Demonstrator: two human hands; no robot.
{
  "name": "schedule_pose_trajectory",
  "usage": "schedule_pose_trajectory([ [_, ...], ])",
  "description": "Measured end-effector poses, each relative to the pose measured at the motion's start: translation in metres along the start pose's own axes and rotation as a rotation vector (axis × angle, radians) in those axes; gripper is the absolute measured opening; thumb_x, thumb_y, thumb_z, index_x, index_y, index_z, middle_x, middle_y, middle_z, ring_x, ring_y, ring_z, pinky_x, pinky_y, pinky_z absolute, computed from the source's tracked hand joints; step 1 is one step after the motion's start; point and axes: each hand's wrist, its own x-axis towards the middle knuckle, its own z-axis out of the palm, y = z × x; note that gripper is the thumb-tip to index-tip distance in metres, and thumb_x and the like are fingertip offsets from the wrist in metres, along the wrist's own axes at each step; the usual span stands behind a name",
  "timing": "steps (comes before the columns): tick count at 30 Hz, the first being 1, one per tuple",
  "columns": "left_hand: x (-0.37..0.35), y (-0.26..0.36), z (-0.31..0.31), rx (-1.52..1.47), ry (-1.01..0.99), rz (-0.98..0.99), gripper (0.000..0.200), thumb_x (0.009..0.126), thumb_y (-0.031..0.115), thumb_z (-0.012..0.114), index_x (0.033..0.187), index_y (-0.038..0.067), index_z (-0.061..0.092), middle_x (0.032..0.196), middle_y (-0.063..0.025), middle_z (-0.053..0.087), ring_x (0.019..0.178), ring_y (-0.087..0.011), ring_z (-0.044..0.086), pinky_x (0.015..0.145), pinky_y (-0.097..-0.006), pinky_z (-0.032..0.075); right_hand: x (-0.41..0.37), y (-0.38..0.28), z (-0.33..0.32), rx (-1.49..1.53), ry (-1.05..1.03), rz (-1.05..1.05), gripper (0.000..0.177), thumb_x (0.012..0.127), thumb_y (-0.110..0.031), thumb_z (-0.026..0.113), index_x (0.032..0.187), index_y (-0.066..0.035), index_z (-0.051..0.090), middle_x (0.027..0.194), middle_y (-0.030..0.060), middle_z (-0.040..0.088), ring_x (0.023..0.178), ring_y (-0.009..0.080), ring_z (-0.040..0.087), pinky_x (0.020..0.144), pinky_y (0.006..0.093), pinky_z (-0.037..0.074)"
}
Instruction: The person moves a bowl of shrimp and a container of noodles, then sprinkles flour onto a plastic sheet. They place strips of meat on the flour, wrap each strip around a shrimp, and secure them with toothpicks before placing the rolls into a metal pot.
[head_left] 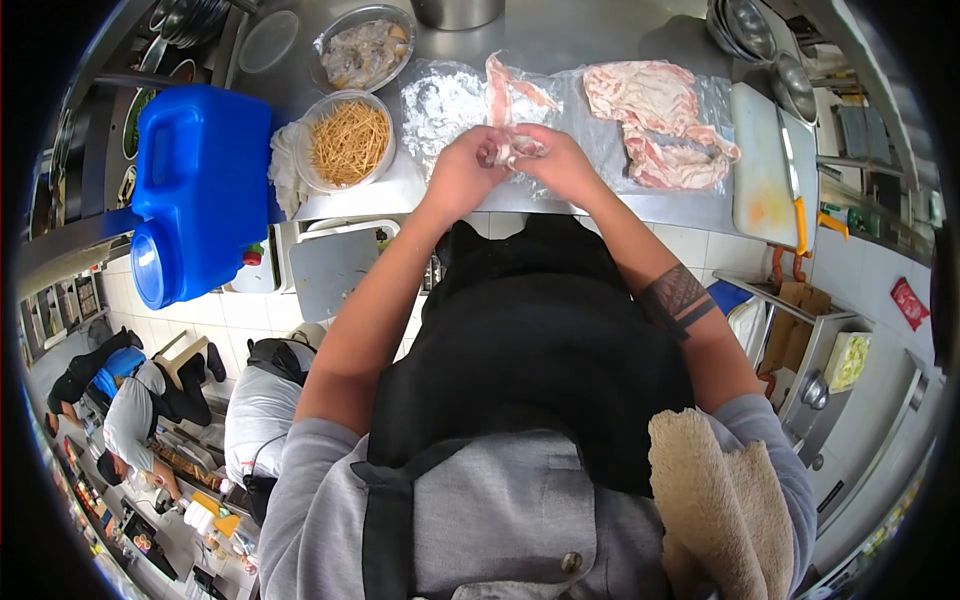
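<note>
Both hands meet over a plastic sheet at the counter's front edge. My left hand [474, 165] has its fingers closed round one end of a pale, floured piece of meat [515, 150]. At its other end my right hand [552, 158] pinches the same piece. Just beyond the fingers lie thin pink meat strips [505, 88], beside white flour [440, 110] spread on the plastic. To the right, larger floured meat slices [645, 95] rest on another sheet. A tub of thin wooden sticks [350, 140] stands left of the flour.
Behind the tub is a bowl of raw pieces [365, 52]. A blue jug [205, 190] stands far left. A cutting board [758, 165] and an orange-handled knife [790, 160] lie right. Metal bowls [742, 30] sit at the back right. Other people [135, 400] are behind, lower left.
</note>
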Motion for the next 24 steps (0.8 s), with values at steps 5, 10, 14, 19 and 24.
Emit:
schedule_pose_trajectory([
  [5, -0.021, 0.002, 0.009, 0.098, 0.051, 0.116, 0.041, 0.083, -0.001, 0.077, 0.122, 0.003, 0.067, 0.111, -0.015, 0.071, 0.106, -0.0289, 0.069, 0.092, -0.0387, 0.056, -0.008, 0.016, -0.004, -0.108, -0.065, -0.266, 0.037, 0.079, -0.013, 0.082, 0.114, -0.005, 0.072, 0.106, 0.0121, 0.071, 0.094, 0.0281, 0.07, 0.087, 0.0383, 0.055],
  [10, -0.023, -0.01, 0.006, 0.216, 0.042, 0.413, 0.038, 0.078, -0.003, 0.07, 0.116, 0.004, 0.069, 0.115, -0.0162, 0.07, 0.11, -0.0377, 0.065, 0.098, -0.0446, 0.054, -0.022, 0.004, -0.006, -0.04, -0.197, -0.17, 0.029, 0.078, -0.009, 0.081, 0.101, -0.005, 0.064, 0.101, 0.0108, 0.066, 0.095, 0.0265, 0.066, 0.086, 0.0392, 0.054],
  [14, -0.026, -0.006, -0.001, 0.285, 0.009, 0.46, 0.044, 0.076, 0.0, 0.072, 0.119, 0.005, 0.069, 0.12, -0.014, 0.07, 0.116, -0.0357, 0.064, 0.1, -0.0439, 0.053, -0.026, 0.007, -0.001, -0.058, -0.186, -0.114, 0.03, 0.078, -0.007, 0.081, 0.102, -0.005, 0.064, 0.102, 0.012, 0.066, 0.094, 0.0273, 0.066, 0.084, 0.038, 0.054],
  [19, -0.029, -0.005, -0.003, 0.321, -0.023, 0.476, 0.046, 0.078, 0.003, 0.073, 0.124, 0.004, 0.069, 0.123, -0.0136, 0.07, 0.12, -0.0344, 0.063, 0.101, -0.0432, 0.054, -0.03, 0.006, 0.006, -0.139, -0.08, -0.188, 0.031, 0.079, -0.01, 0.082, 0.103, -0.004, 0.064, 0.096, 0.0126, 0.068, 0.088, 0.0301, 0.068, 0.081, 0.0398, 0.056],
  [24, -0.022, -0.006, 0.0, 0.369, 0.029, 0.512, 0.045, 0.078, 0.004, 0.074, 0.123, 0.004, 0.068, 0.123, -0.0132, 0.07, 0.118, -0.0343, 0.065, 0.098, -0.0436, 0.056, -0.029, -0.006, 0.009, -0.222, -0.066, -0.112, 0.03, 0.08, -0.007, 0.079, 0.106, -0.002, 0.064, 0.101, 0.0178, 0.066, 0.094, 0.0394, 0.066, 0.085, 0.046, 0.056],
])
